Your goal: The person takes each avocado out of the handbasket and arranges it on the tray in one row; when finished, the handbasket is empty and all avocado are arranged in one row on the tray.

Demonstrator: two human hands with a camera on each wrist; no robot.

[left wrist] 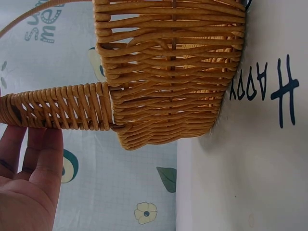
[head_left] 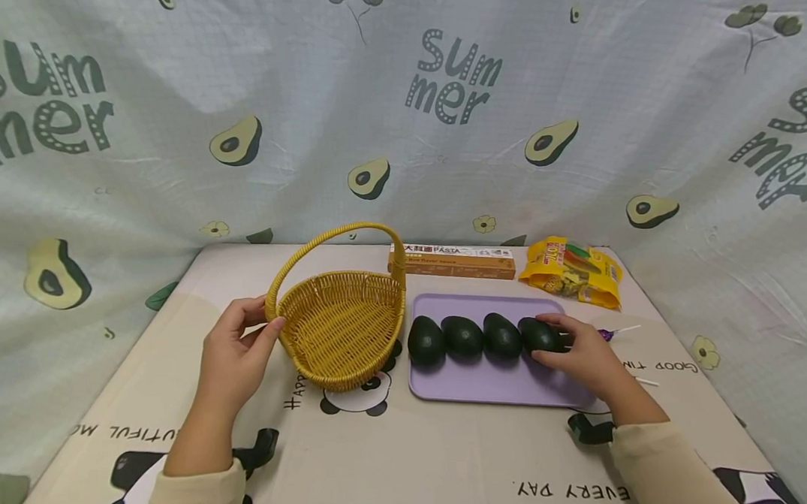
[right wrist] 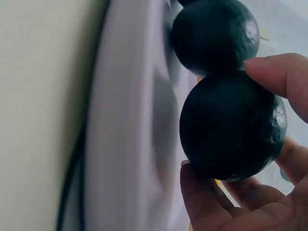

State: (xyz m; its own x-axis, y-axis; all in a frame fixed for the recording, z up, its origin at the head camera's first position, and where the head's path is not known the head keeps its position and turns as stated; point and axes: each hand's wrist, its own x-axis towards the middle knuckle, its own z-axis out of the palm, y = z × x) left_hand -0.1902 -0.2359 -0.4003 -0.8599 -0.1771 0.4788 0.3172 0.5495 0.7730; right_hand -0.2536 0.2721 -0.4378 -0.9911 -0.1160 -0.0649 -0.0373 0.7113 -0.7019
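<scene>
A yellow woven basket point(head_left: 342, 330) with a tall arched handle stands left of centre, its inside bare. My left hand point(head_left: 239, 353) pinches the handle low on its left side; in the left wrist view, fingers point(left wrist: 48, 159) lie against the wrapped handle point(left wrist: 57, 108). On a lilac tray point(head_left: 480, 388), several dark green avocados stand in a row. The rightmost avocado point(head_left: 541, 336) is held by my right hand point(head_left: 584, 353), thumb and fingers on opposite sides. The right wrist view shows this held avocado point(right wrist: 233, 125) right up against its neighbour point(right wrist: 216, 36).
Behind the tray lies a pasta box point(head_left: 458, 263), with a yellow snack bag point(head_left: 573, 272) to its right. A purple-wrapped lollipop point(head_left: 608, 335) lies just beyond the tray's right edge. A printed cloth point(head_left: 440, 461) covers the table; a curtain point(head_left: 301, 83) hangs behind.
</scene>
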